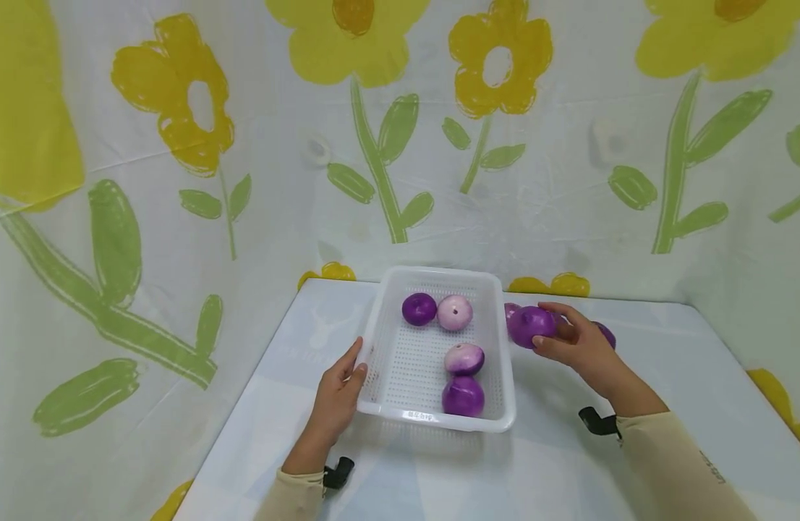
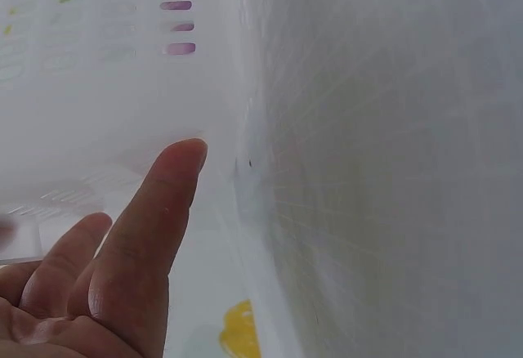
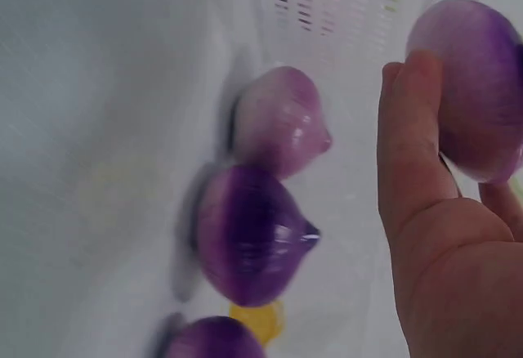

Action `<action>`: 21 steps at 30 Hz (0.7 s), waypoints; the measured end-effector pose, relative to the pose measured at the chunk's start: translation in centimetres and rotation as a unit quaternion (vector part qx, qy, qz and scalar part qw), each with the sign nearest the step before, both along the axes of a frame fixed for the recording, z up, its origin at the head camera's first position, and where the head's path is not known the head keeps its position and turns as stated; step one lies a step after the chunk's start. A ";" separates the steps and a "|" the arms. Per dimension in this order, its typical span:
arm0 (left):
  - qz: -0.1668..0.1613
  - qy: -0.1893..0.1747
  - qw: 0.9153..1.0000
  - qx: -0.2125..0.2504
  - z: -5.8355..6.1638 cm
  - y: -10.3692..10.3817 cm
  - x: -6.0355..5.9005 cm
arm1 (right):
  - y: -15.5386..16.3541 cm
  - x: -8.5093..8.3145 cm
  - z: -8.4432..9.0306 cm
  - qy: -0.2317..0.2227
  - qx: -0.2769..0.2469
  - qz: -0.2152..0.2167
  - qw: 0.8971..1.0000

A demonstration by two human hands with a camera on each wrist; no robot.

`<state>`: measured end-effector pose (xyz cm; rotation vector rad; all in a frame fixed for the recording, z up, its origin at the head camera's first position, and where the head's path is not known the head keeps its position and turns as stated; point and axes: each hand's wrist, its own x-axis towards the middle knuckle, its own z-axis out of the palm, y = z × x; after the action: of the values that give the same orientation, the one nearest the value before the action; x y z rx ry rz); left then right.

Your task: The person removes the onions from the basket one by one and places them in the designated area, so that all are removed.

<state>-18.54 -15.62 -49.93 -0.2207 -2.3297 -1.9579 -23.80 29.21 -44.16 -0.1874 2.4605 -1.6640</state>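
A white perforated basket [image 1: 400,362] stands mid-table with several purple onions in it, such as a dark one [image 1: 418,309] and a pale one [image 1: 455,312]. My left hand [image 1: 359,362] rests against the basket's left wall. In the left wrist view its fingers [image 2: 155,227] lie straight on that wall [image 2: 106,88]. Just right of the basket, my right hand [image 1: 548,325] grips a purple onion [image 1: 529,325] above the table. The right wrist view shows the thumb [image 3: 413,145] curled on that onion [image 3: 478,88].
Loose onions lie on the white tablecloth by the right hand, one [image 1: 511,311] by the basket and another [image 1: 607,334] behind the hand. The right wrist view shows three onions [image 3: 278,121] [image 3: 249,235] [image 3: 212,340]. Flower-printed cloth walls close the back and sides.
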 end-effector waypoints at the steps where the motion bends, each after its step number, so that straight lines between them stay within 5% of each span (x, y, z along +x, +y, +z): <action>1: 0.001 0.001 1.000 -0.001 0.0 0.0 0.0 | 0.0 0.1 -0.5 -0.005 -0.007 -0.005 1.000; 9: -0.006 0.004 1.000 -0.001 -0.1 0.2 -0.1 | 0.0 0.4 -3.8 -0.002 -0.043 -0.042 0.998; 14: -0.005 0.005 1.000 -0.002 0.0 0.2 -0.2 | -0.1 0.4 -4.8 0.004 -0.013 -0.060 0.998; 21: 0.001 0.006 1.000 -0.005 -0.2 0.0 -0.1 | -0.8 0.2 -6.0 0.009 -0.015 -0.042 0.999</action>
<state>-18.65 -15.66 -50.11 -0.2283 -2.3320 -1.9392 -23.58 28.45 -50.20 -0.1046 2.4915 -1.7400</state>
